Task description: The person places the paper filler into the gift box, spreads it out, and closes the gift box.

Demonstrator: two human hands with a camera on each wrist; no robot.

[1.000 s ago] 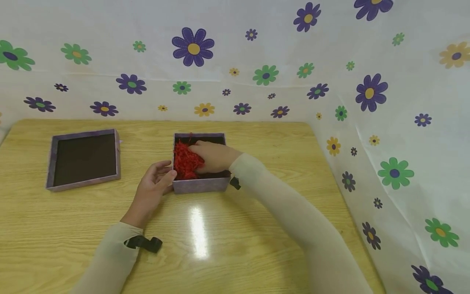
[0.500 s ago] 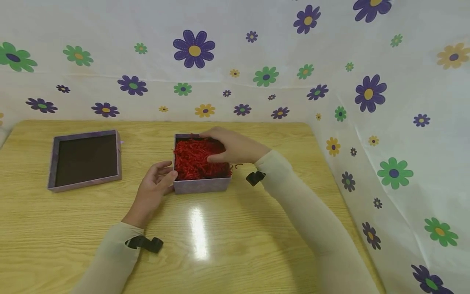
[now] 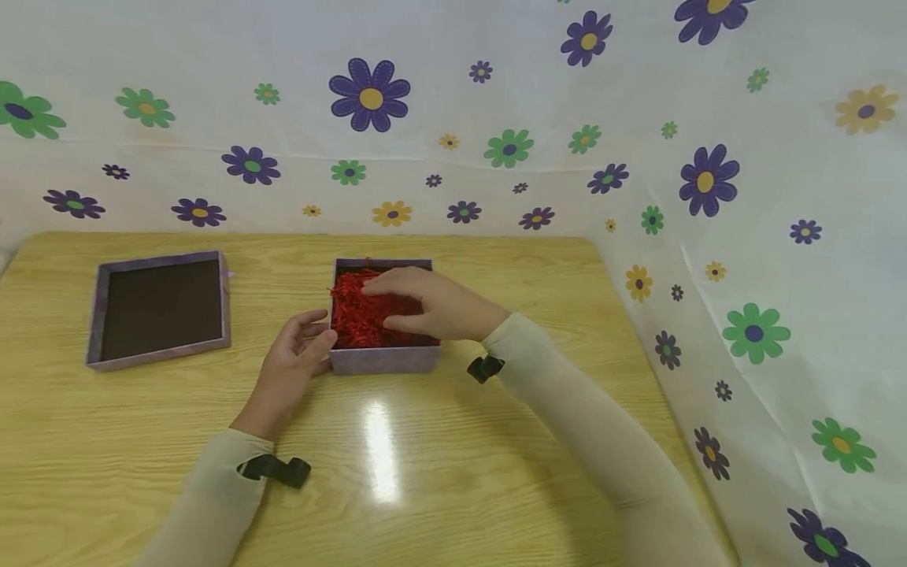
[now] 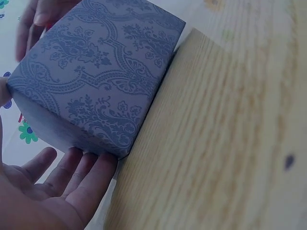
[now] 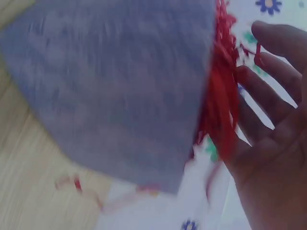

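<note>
A lidless box (image 3: 386, 361) with grey-purple patterned sides stands on the table, holding red shredded paper (image 3: 354, 311). My left hand (image 3: 290, 366) touches its left side. In the left wrist view, the fingers (image 4: 79, 179) lie nearly straight against the box wall (image 4: 91, 76), and the thumb reaches its upper corner. Over the box, my right hand (image 3: 432, 303) is spread palm down on top of the shreds. The right wrist view shows its separated fingers (image 5: 268, 91) right beside the red paper (image 5: 220, 96) bulging above the rim.
The box lid (image 3: 163, 311), dark inside, lies hollow side up on the left of the wooden table (image 3: 212, 409). A loose red strand (image 5: 86, 191) shows beside the box. Flower-printed cloth (image 3: 411, 47) borders the back and right of the table.
The right hand came out of the box's inside, moved right to its edge, then back left over the top. The red paper now spreads across the box. The left hand stays in place.
</note>
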